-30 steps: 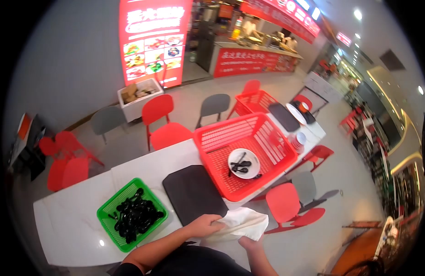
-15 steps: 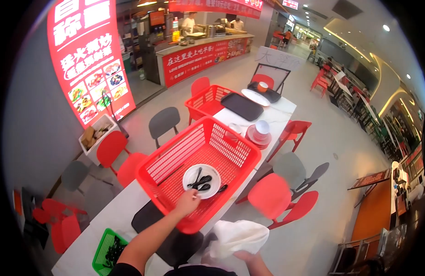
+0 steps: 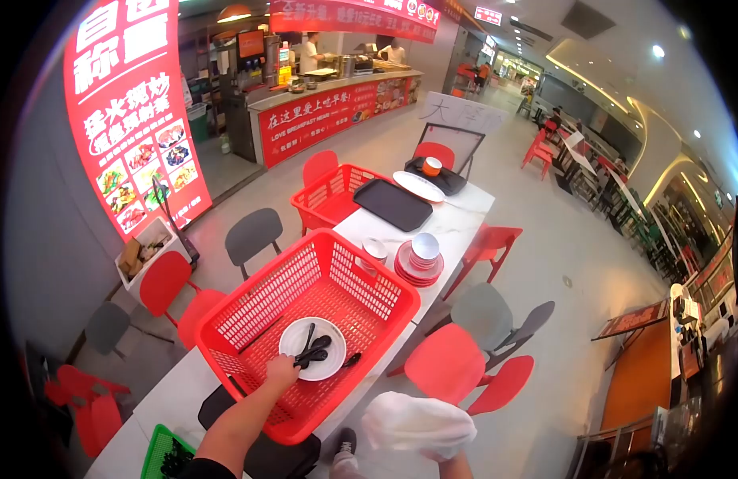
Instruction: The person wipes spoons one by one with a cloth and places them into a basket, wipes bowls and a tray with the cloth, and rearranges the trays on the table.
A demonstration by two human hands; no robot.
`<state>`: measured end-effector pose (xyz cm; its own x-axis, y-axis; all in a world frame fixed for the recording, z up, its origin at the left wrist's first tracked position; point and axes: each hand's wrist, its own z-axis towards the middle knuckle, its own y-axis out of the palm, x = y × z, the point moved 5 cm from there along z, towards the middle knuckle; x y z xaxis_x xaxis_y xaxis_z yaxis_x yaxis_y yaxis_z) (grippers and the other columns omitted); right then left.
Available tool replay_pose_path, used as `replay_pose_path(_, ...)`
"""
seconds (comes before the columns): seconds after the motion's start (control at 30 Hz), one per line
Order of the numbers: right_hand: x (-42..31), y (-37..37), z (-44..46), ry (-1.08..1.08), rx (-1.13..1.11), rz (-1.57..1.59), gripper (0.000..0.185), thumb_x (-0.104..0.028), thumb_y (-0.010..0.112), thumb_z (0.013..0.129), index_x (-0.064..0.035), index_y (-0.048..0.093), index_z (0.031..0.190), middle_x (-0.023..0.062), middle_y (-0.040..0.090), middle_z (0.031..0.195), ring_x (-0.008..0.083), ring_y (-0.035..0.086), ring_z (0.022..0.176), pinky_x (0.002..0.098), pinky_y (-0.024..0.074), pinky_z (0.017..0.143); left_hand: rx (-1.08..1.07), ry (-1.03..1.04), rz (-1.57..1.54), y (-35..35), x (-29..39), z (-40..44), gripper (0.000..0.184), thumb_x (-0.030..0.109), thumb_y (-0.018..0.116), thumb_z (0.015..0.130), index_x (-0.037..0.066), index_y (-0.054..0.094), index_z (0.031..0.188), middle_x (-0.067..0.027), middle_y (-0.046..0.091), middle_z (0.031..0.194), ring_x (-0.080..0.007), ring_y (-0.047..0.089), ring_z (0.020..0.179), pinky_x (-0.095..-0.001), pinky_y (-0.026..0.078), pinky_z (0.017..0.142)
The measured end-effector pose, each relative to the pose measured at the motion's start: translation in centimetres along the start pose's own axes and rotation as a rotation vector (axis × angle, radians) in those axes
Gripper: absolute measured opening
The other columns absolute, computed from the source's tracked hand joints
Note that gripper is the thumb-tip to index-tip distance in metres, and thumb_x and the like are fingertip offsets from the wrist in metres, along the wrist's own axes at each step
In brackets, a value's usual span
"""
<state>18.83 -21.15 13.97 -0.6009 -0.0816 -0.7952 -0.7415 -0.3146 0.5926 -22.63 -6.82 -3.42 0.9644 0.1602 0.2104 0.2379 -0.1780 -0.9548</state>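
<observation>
My left hand [image 3: 282, 372] reaches into a large red plastic basket [image 3: 225, 383]. Its fingers are closed at the handles of black spoons [image 3: 314, 351], which lie over a round white plate [image 3: 333, 369] on the basket floor. Another black spoon [image 3: 352, 360] is beside the plate's right rim. At the lower edge, my right hand [image 3: 446, 458] is wrapped in or round a bunched white cloth [image 3: 417, 423], which hides most of the fingers. Left of my forearm, a green basket [image 3: 156, 455] contains dark utensils, partly cut off by the frame.
The marble-topped table [image 3: 462, 231] bears stacked bowls and plates [image 3: 421, 259], a black tray [image 3: 393, 203] and a white oval dish [image 3: 418, 186]. Another red basket [image 3: 325, 201] stands behind. Red and grey chairs flank both sides, including a red seat [image 3: 441, 363] close on the right.
My view has shifted, so the table and basket sit further left and lower. The black spoons under my left hand have drawn closer together. The cloth remains in my right hand.
</observation>
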Motion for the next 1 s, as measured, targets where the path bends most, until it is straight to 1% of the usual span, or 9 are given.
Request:
replay_pose_path(0.2,-1.4,0.4,2.5,-0.014,-0.088,-0.082,0.061,-0.017,0.074,0.083,-0.0063,0.052,0.139,0.0081,0.055,0.137,0.0217,0.053,0.126,0.0372,0.0437,0.105,0.312,0.055,-0.413,-5.3,-0.7,-4.8,0.029,0.030,0.063,0.092,0.001,0.068,0.092,-0.0183,0.066,0.085,-0.0312,0.066,0.081,-0.0441,0.052,0.074)
replay_pose_path(0.3,-3.2,3.6,5.2,0.015,-0.241,-0.155,0.054,-0.016,0.070,0.087,-0.0061,0.053,0.138,0.0074,0.056,0.133,0.0198,0.053,0.124,0.0359,0.0447,0.104,0.134,0.093,-0.723,-13.2,1.3,-9.9,0.026,0.026,0.061,0.095,0.002,0.067,0.087,-0.0182,0.063,0.080,-0.0297,0.065,0.078,-0.0411,0.050,0.071)
replay_pose_path(0.33,-3.9,5.3,6.3,0.020,-0.309,-0.191,0.052,-0.015,0.069,0.088,-0.0061,0.053,0.137,0.0072,0.057,0.132,0.0191,0.053,0.123,0.0355,0.0450,0.103,0.119,0.182,-0.772,-15.5,2.0,-11.7,0.028,0.024,0.060,0.097,0.000,0.063,0.083,-0.0122,0.055,0.069,-0.0205,0.056,0.066,-0.0366,0.045,0.065)
replay_pose_path(0.43,-3.6,11.7,8.8,0.077,-0.536,-0.374,0.047,-0.014,0.065,0.092,-0.0059,0.054,0.136,0.0065,0.058,0.129,0.0172,0.054,0.121,0.0342,0.0461,0.101,-0.085,0.209,-0.892,-19.2,1.8,-16.3,0.034,0.025,0.059,0.099,0.000,0.057,0.077,-0.0067,0.047,0.064,-0.0130,0.047,0.061,-0.0331,0.042,0.059)
replay_pose_path(0.53,0.9,18.5,7.9,0.102,-0.721,-0.571,0.041,-0.013,0.062,0.096,-0.0057,0.054,0.135,0.0058,0.060,0.126,0.0152,0.055,0.119,0.0329,0.0471,0.100,-0.023,0.282,-0.926,-24.4,2.9,-23.5,0.035,0.023,0.057,0.100,0.002,0.053,0.073,-0.0003,0.044,0.062,-0.0085,0.042,0.061,-0.0296,0.037,0.056)
replay_pose_path(0.63,9.6,18.8,2.7,0.517,-0.366,-0.170,0.034,-0.017,0.060,0.099,-0.0024,0.058,0.130,0.0030,0.061,0.119,0.0113,0.056,0.108,0.0303,0.0482,0.095,0.032,0.331,-0.925,-24.6,2.7,-27.8,0.035,0.020,0.057,0.100,0.001,0.051,0.072,0.0004,0.043,0.061,-0.0088,0.038,0.060,-0.0301,0.035,0.055)
replay_pose_path(0.67,12.3,18.8,2.0,0.512,-0.319,-0.204,0.032,-0.021,0.060,0.101,-0.0028,0.060,0.128,-0.0008,0.063,0.111,0.0095,0.059,0.098,0.0284,0.0496,0.089,0.070,0.346,-0.914,-24.7,2.4,-29.3,0.035,0.020,0.057,0.100,0.000,0.051,0.072,0.0001,0.042,0.061,-0.0088,0.038,0.060,-0.0305,0.034,0.054)
replay_pose_path(0.8,15.0,22.3,-1.1,0.585,-0.442,-0.371,0.030,-0.018,0.057,0.101,-0.0060,0.060,0.129,-0.0042,0.065,0.102,0.0044,0.059,0.088,0.0233,0.0491,0.077,0.144,0.247,-0.938,-23.8,-1.6,-34.7,0.038,0.018,0.057,0.100,0.001,0.044,0.068,0.0001,0.035,0.060,-0.0080,0.033,0.060,-0.0317,0.031,0.052)
replay_pose_path(1.0,17.4,29.0,-6.5,0.641,-0.764,-0.379,0.031,-0.014,0.055,0.100,-0.0057,0.060,0.129,-0.0015,0.066,0.104,0.0073,0.060,0.094,0.0256,0.0502,0.084,0.103,0.139,-1.053,-21.8,-6.3,-41.1,0.039,0.021,0.056,0.100,-0.001,0.045,0.070,-0.0050,0.034,0.060,-0.0108,0.033,0.059,-0.0339,0.033,0.052)
